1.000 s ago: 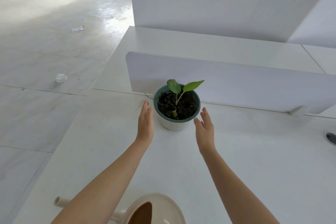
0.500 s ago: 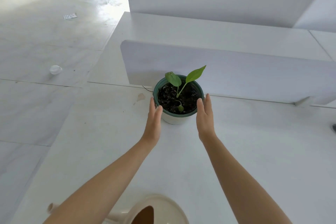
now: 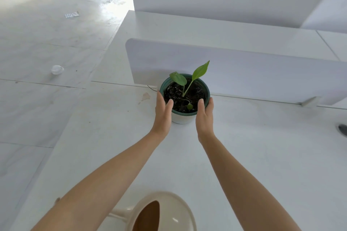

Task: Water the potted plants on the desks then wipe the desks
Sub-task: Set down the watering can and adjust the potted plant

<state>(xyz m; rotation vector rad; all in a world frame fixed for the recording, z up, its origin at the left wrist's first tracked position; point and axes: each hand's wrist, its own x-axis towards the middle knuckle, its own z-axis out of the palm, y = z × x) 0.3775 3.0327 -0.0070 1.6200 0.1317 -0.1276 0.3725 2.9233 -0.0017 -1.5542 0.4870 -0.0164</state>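
Note:
A small potted plant (image 3: 185,97) with a green rim, white base, dark soil and two green leaves stands on the white desk (image 3: 244,155), close to the low white divider. My left hand (image 3: 163,114) presses against the pot's left side and my right hand (image 3: 204,116) against its right side, thumbs over the rim. A cream watering can (image 3: 161,212) sits on the desk near me, between my forearms, its spout partly hidden behind my left arm.
A low white divider panel (image 3: 244,69) runs behind the pot, with another desk and a tall white partition beyond. The desk's left edge drops to a pale tiled floor holding a small clear cup (image 3: 56,69). A dark cable grommet (image 3: 342,129) sits at right.
Both hands have closed in from beside the pot until they grip its two sides. The view has shifted closer to the pot.

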